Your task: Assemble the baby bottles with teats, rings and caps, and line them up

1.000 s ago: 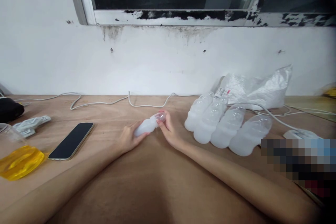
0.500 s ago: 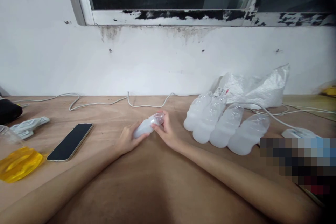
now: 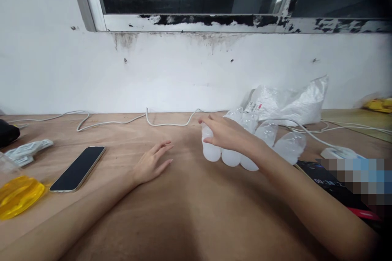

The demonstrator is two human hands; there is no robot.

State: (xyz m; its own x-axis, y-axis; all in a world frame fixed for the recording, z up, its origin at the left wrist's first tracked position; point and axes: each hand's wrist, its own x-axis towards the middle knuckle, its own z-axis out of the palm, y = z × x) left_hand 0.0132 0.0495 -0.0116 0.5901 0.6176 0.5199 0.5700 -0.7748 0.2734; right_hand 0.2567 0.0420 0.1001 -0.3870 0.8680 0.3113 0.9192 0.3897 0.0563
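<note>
My left hand (image 3: pixel 153 162) rests on the wooden table with its fingers loosely spread, and nothing is in it. My right hand (image 3: pixel 225 130) is at the left end of a row of frosted white plastic bottles with clear tops. Its fingers and thumb are around the upper part of the leftmost white plastic bottle (image 3: pixel 211 151), which lies against the bottle (image 3: pixel 231 158) beside it. The hand and forearm hide parts of the row. At the right end another bottle (image 3: pixel 290 147) shows past the wrist.
A dark-screened phone (image 3: pixel 78 169) lies left of my left arm. Further left are a yellow tub (image 3: pixel 21 196) and folded white packets (image 3: pixel 29 151). Behind the bottles sits a white plastic bag (image 3: pixel 284 102). A white cable (image 3: pixel 165 123) runs along the wall; a power strip (image 3: pixel 341 153) lies right.
The bottle that both hands held between them has left the middle of the table. My right hand has moved right with it to the row. My left hand has let go and opened.
</note>
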